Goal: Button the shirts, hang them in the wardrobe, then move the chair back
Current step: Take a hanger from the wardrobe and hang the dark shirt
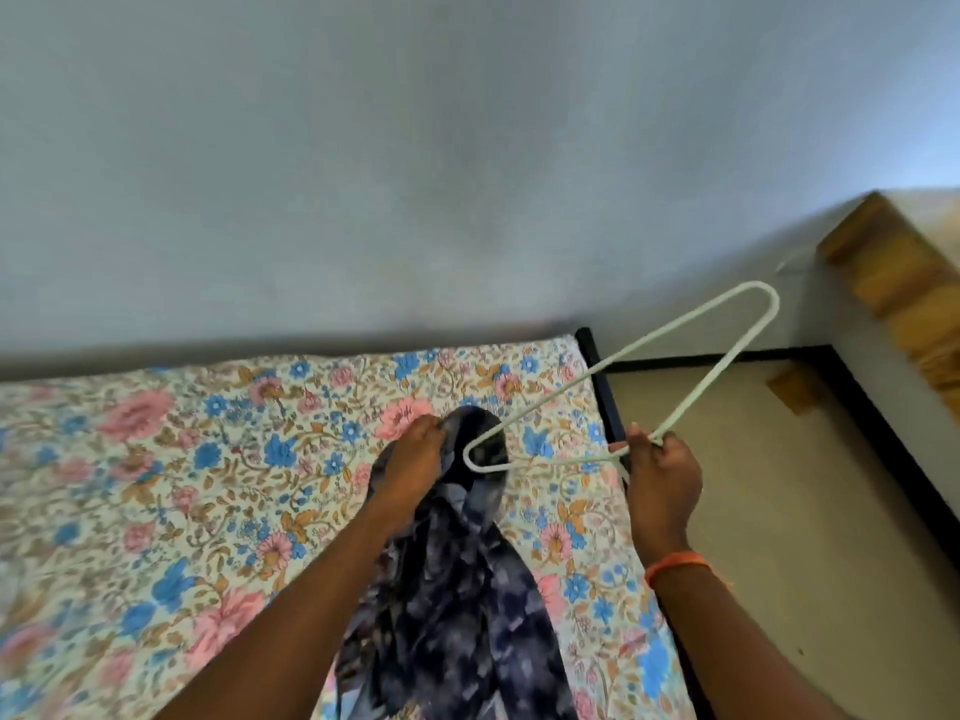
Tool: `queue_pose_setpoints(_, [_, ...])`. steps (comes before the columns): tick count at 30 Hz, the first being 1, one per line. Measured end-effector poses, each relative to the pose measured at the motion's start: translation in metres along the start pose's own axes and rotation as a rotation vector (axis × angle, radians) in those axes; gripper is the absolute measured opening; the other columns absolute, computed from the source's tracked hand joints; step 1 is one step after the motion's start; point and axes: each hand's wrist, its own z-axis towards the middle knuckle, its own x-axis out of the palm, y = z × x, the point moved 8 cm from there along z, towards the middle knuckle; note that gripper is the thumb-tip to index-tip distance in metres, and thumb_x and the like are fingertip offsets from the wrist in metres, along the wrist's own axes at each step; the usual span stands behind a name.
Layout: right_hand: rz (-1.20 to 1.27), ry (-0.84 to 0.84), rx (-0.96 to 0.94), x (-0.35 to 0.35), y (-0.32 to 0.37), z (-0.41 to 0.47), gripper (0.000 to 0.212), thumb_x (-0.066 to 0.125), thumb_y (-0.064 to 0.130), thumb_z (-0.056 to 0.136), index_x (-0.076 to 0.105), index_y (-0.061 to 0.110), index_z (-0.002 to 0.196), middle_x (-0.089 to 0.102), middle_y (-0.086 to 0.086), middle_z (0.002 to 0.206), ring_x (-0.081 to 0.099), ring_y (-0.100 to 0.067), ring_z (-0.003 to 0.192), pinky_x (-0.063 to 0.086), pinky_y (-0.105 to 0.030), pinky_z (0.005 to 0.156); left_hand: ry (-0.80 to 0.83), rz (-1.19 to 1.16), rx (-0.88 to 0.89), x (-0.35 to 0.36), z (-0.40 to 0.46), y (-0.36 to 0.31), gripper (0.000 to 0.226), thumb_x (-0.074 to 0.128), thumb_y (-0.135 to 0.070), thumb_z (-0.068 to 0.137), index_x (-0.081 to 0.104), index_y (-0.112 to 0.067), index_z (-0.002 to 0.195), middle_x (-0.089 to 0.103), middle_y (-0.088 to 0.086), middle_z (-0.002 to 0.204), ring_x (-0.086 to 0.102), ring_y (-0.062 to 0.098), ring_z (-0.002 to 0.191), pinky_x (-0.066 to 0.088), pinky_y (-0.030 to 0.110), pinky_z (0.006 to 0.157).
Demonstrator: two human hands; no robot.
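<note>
Shirt point(457, 589): dark blue-and-grey mottled fabric, bunched, hanging from the left hand point(415, 459) down toward the bottom edge of the view, over the floral bedsheet point(182, 485). Upper end of the fabric sat inside the left fingers; the rest trailed below and behind the wrist. Whether the lower part touched the sheet, couldn't tell. Buttons weren't visible.

Left hand: fingers curled tight round a gathered fold at the shirt's top, knuckles up, thumb hidden under the cloth.

Hanger point(618, 387): white, thin, triangular. One rounded corner lay just right of the left fingers, overlapping the shirt's top edge, apparently at or inside the opening of the fabric; exact contact unclear. The opposite rounded corner pointed up and away, well beyond the right fingers, toward the wall point(415, 174).

Right hand point(660, 475): fingers pinched together round the hanger where its rods meet, at the neck. Hook itself was hidden by the fingers. Orange band point(675, 563) on that wrist.

Hands were apart, with the hanger's bottom rod spanning the gap between them.

Past the right fingers: dark bed frame edge point(602, 376), beige floor point(779, 511) with a black border strip, and a wooden piece point(883, 262) at the far right; what it belonged to, couldn't tell. Some motion blur at the frame edges.
</note>
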Motion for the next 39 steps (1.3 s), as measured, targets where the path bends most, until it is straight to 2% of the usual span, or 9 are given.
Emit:
queue_pose_setpoints(3, [0.041,0.042,-0.114,-0.032,0.045,-0.017,0.039,0.061,0.05,0.091,0.056,0.019,0.068,0.057,0.006,0.06,0.058,-0.031,0.066,0.045,-0.044,0.071,-0.022,0.063,0.143,-0.02,-0.076,-0.074,0.022,0.041,-0.016,0.1,0.051,-0.012,0.081,0.052,0.008,0.078,0.051,0.023,0.073,0.037,0.035,0.067])
queue_pose_setpoints(6, [0.012,0.09,-0.303,-0.054,0.089,-0.043,0.051,0.053,0.068,0.082,0.064,0.019,0.076,0.069,-0.005,0.069,0.063,-0.037,0.073,0.051,-0.046,0.066,-0.112,0.149,0.302,-0.037,-0.14,-0.136,0.021,0.042,-0.014,0.101,0.055,-0.009,0.085,0.055,0.006,0.084,0.052,0.023,0.08,0.038,0.034,0.07])
queue_pose_setpoints(13, [-0.23,0.204,-0.829,-0.096,0.184,-0.132,0.032,0.078,0.048,0.079,0.073,0.025,0.1,0.065,-0.01,0.067,0.063,-0.036,0.068,0.051,-0.04,0.056,-0.417,0.107,0.462,-0.08,-0.26,-0.231,0.035,0.037,-0.015,0.102,0.044,-0.02,0.068,0.05,0.009,0.077,0.05,0.025,0.072,0.046,0.045,0.069])
queue_pose_setpoints(18, [-0.182,0.309,-1.163,-0.121,0.222,-0.177,0.016,0.062,0.029,0.092,0.069,0.025,0.106,0.067,-0.006,0.063,0.064,-0.031,0.056,0.046,-0.035,0.046,-0.577,0.125,0.528,-0.122,-0.304,-0.266,0.025,0.039,-0.016,0.104,0.053,-0.015,0.083,0.052,-0.003,0.079,0.053,0.022,0.079,0.044,0.035,0.069])
queue_pose_setpoints(24, [-0.21,0.436,-1.243,-0.136,0.251,-0.208,0.03,0.05,0.032,0.099,0.068,0.022,0.122,0.072,-0.01,0.076,0.069,-0.032,0.069,0.054,-0.039,0.059,-0.747,0.24,0.644,-0.165,-0.349,-0.29,0.015,0.046,-0.014,0.1,0.058,-0.016,0.091,0.058,-0.004,0.087,0.053,0.014,0.081,0.034,0.015,0.058])
queue_pose_setpoints(31, [-0.388,0.457,-1.331,-0.124,0.253,-0.261,0.047,0.054,0.012,0.095,0.053,0.014,0.142,0.068,-0.02,0.081,0.065,-0.04,0.071,0.039,-0.035,0.058,-0.964,0.463,0.694,-0.193,-0.399,-0.295,0.02,0.045,-0.011,0.095,0.062,-0.009,0.104,0.065,0.004,0.1,0.052,0.018,0.08,0.037,0.03,0.066])
queue_pose_setpoints(33, [-0.494,0.39,-1.377,-0.121,0.251,-0.274,0.05,0.068,0.009,0.083,0.062,0.011,0.133,0.065,-0.013,0.067,0.063,-0.035,0.056,0.033,-0.032,0.05,-0.974,0.453,0.67,-0.199,-0.404,-0.293,0.02,0.044,-0.013,0.096,0.06,-0.008,0.105,0.064,0.007,0.104,0.055,0.021,0.084,0.036,0.031,0.068])
queue_pose_setpoints(36, [-0.653,0.306,-1.407,-0.112,0.248,-0.285,0.064,0.093,0.009,0.042,0.077,0.009,0.104,0.051,-0.002,0.044,0.048,-0.018,0.031,0.016,-0.025,0.04,-0.948,0.66,0.734,-0.191,-0.407,-0.291,0.019,0.044,-0.011,0.097,0.056,-0.008,0.111,0.06,0.009,0.108,0.059,0.028,0.088,0.039,0.033,0.068])
queue_pose_setpoints(39, [-0.687,0.333,-1.408,-0.107,0.241,-0.287,0.072,0.094,0.009,0.035,0.076,0.005,0.105,0.049,-0.001,0.044,0.044,-0.016,0.029,0.014,-0.024,0.038,-1.008,0.797,0.803,-0.186,-0.416,-0.286,0.019,0.044,-0.014,0.099,0.054,-0.007,0.113,0.058,0.009,0.109,0.06,0.032,0.084,0.039,0.035,0.064])
